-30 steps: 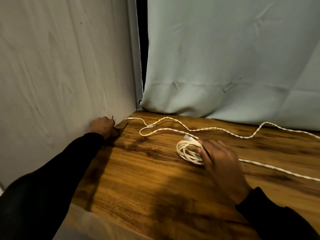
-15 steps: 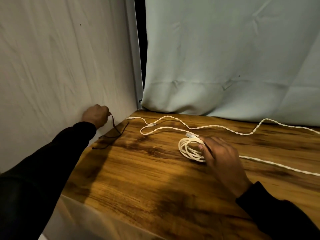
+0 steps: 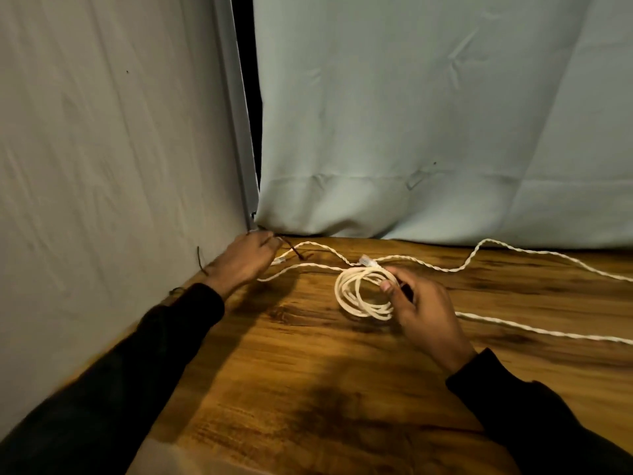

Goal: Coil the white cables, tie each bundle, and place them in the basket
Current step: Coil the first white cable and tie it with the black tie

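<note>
While the right hand (image 3: 423,305) grips the coiled bundle of white twisted cable (image 3: 363,292), thumb and fingers curled round its right side, the step in hand looks to be the tying of this bundle. The coil is lifted at the hand's side, its far loops low over the brown wood-grain tabletop (image 3: 308,389), though whether they touch the wood is hard to tell from this angle. A clear plastic plug (image 3: 365,259) juts from the coil's far edge. To the left of the coil, near the table's back corner, the left hand (image 3: 245,260) pinches a thin dark twist tie (image 3: 294,249) between its fingertips; the tie's free end hangs toward the coil. More loose white twisted cable (image 3: 479,246) runs off behind the coil and to its right, not yet wound, so much of the task remains, and no basket is in view.

The next move, as I judge it, calls for carrying the tie across to the coil, threading it round all the loops at once, and twisting it closed while the right hand keeps the loops from springing apart.
</note>
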